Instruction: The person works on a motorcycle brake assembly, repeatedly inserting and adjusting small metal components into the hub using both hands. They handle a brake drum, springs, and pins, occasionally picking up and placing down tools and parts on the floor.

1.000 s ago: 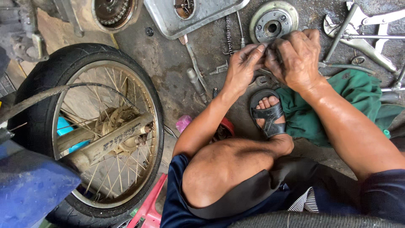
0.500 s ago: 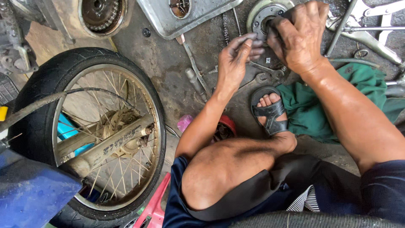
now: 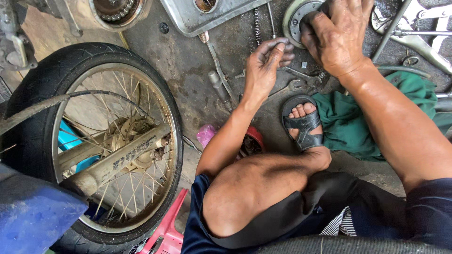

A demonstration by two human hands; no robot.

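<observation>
Resting under the right hand (image 3: 340, 40): round hub (image 3: 294, 19).

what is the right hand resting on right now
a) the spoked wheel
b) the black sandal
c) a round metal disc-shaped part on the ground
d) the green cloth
c: the right hand lies spread over the round metal part at the top of the view, apart from the green cloth, the sandal and the spoked wheel at the far left.
</observation>
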